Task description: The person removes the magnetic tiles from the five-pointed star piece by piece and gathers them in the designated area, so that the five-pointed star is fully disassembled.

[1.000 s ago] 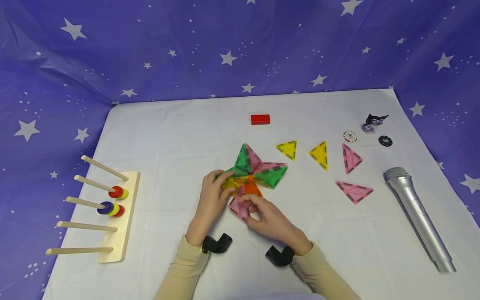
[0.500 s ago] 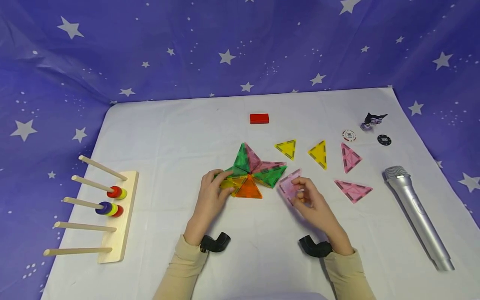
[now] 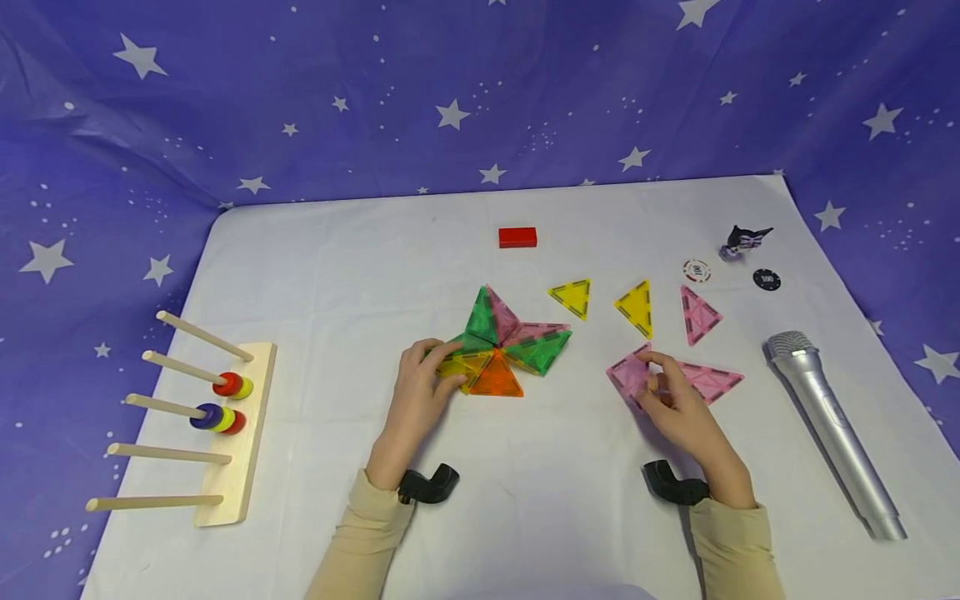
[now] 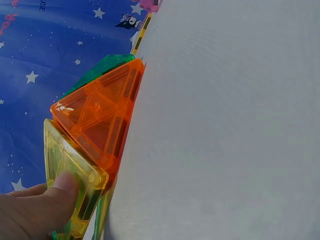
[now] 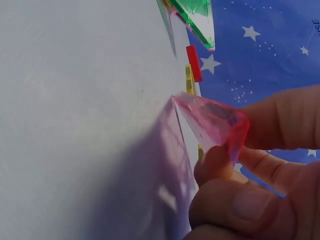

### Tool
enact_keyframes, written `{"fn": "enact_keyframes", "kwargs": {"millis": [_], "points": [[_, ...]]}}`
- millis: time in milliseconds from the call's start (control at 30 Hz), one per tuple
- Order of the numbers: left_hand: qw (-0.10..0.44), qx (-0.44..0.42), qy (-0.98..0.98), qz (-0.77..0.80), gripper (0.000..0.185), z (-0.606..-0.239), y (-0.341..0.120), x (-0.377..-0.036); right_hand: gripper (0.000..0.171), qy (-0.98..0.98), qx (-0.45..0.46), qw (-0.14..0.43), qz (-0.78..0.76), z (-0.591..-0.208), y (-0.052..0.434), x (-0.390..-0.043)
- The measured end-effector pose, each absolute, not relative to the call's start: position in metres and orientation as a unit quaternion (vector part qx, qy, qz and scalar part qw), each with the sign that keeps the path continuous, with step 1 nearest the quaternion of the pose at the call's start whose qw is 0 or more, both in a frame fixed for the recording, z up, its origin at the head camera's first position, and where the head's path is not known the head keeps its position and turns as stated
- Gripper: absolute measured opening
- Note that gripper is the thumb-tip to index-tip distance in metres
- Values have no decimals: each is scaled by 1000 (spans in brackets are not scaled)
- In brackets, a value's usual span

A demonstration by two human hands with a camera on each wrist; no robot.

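Note:
A raised star-like cluster of translucent magnetic tiles stands mid-table in the head view, with green tiles [image 3: 546, 352], pink tiles and an orange tile [image 3: 496, 377]. At its left my left hand [image 3: 416, 392] grips a yellow tile [image 4: 62, 155], thumb on its face and fingers reaching over the green side. The left wrist view shows the orange tile standing tilted beside that yellow one. Off to the right, my right hand [image 3: 686, 412] pinches a pink triangular tile [image 3: 628, 372] between thumb and fingers, held tilted above the cloth. Another pink tile [image 3: 708, 382] lies partly behind that hand.
Two yellow triangles [image 3: 637, 308] and a pink triangle [image 3: 700, 315] lie right of the cluster. A silver microphone [image 3: 836, 433], poker chips [image 3: 767, 279] and a small figurine [image 3: 742, 242] are farther right. A red block [image 3: 517, 237] lies behind; a wooden peg stand [image 3: 240, 442] is left.
My right hand has carried the pink tile away from the cluster's front, rightward to beside the loose pink tile. The orange tile is now fully uncovered. My left hand has stayed at the cluster.

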State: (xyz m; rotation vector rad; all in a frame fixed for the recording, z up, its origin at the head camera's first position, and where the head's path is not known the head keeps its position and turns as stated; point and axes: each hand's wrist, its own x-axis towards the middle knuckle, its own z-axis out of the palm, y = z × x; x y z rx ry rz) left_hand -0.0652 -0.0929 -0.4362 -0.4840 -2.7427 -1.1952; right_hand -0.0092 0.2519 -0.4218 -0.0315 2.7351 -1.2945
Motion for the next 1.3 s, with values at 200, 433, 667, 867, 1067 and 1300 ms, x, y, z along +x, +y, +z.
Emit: {"fn": "enact_keyframes", "kwargs": {"millis": [200,433,667,867,1067,1300], "points": [[60,-161,-902,-395,40,-436,-94,-65,45,901,-18,70,-428,-419,254,-10],[67,-159,-902,-396,39,-438,-96,-66,46,904,-18,90,-418,-417,253,-10],[76,-158,-902,-395,39,-439,-98,-67,21,903,-60,47,-422,-412,225,-21],[71,-158,-901,-397,39,-439,-99,-67,15,886,-172,55,-427,-411,180,-33],[59,-154,-899,-406,39,-438,-99,-68,22,880,-251,57,-400,-418,141,-37],[29,-139,-881,-452,38,-441,-102,-71,29,891,-244,49,-378,-425,120,-36]]}}
